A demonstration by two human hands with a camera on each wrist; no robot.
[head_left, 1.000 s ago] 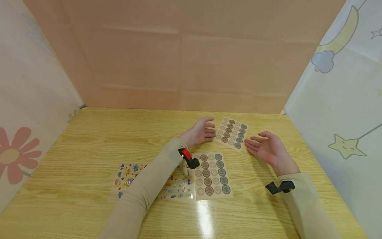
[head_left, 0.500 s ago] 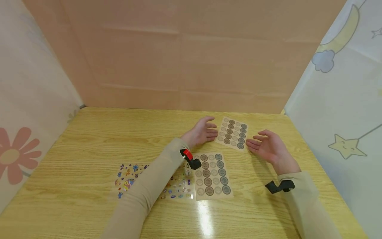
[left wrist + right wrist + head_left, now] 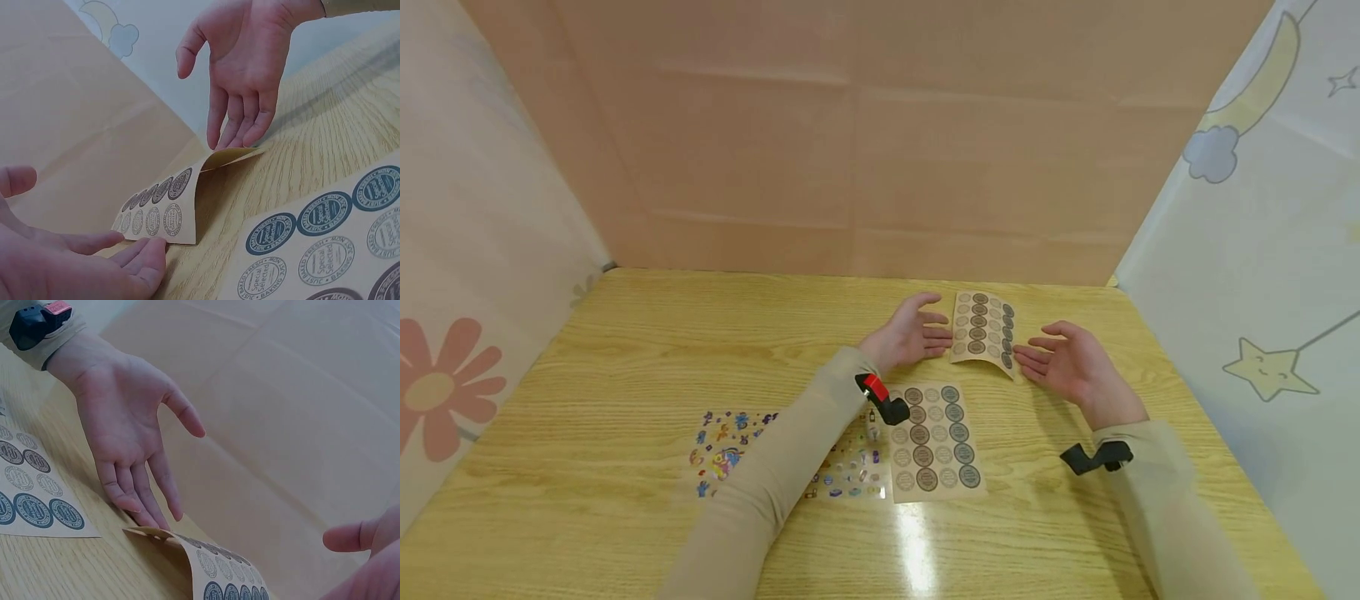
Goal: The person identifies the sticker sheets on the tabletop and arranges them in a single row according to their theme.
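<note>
A tan sheet of round stickers (image 3: 982, 329) at the back right of the table bows upward between my two hands. My left hand (image 3: 910, 333) lies at its left edge, palm turned inward and fingers straight; in the left wrist view its fingertips touch the raised sheet (image 3: 159, 215). On the opposite side my right hand (image 3: 1075, 371) holds its straight fingers against the right edge, palm up and inward. Neither hand grips the sheet. A second sheet of the same round stickers (image 3: 934, 442) lies flat in front, partly under the left wrist strap in the head view.
Clear sheets with small colourful stickers (image 3: 846, 479) lie left of the flat sheet, partly hidden by my left sleeve (image 3: 790, 450). A brown paper backdrop (image 3: 850, 167) rises behind the wooden table (image 3: 625, 358). Printed cloth walls (image 3: 1270, 267) stand at both sides.
The back sheet lay flat and slanted; now it is turned straighter and buckled upward between the fingertips. My left hand has shifted slightly right, and my right hand has moved slightly left.
</note>
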